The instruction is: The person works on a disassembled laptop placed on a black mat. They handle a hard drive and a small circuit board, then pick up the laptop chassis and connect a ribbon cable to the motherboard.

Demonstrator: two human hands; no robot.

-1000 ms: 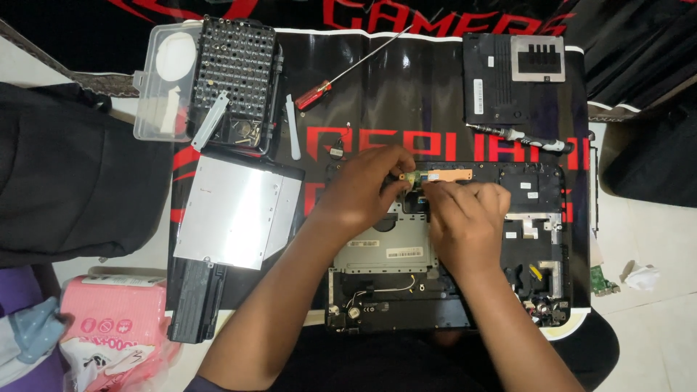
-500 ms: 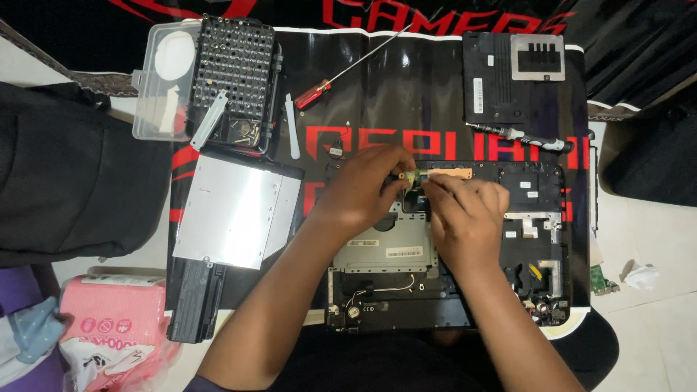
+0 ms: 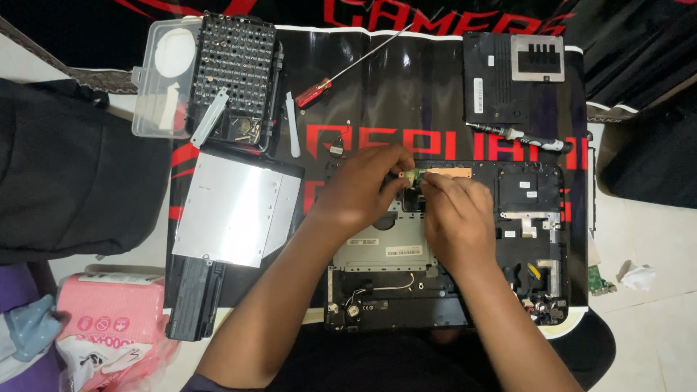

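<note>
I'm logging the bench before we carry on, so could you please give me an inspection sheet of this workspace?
Surface: black mat with red print.
Job's things: opened laptop chassis; small green part at both hands' fingertips.
Clutter: bit case, red screwdriver, silver drive, black cover panel.
Grippers: left hand and right hand pinch at the part.
Cables: thin wire inside chassis.
Surroundings: black bag, pink packet.

The opened black laptop chassis (image 3: 450, 247) is lying on the printed black mat (image 3: 406, 94), the silver rectangular optical drive (image 3: 236, 210) sitting left of it, the black bit case (image 3: 236, 69) behind that, the red-handled screwdriver (image 3: 314, 93) lying alongside.
</note>
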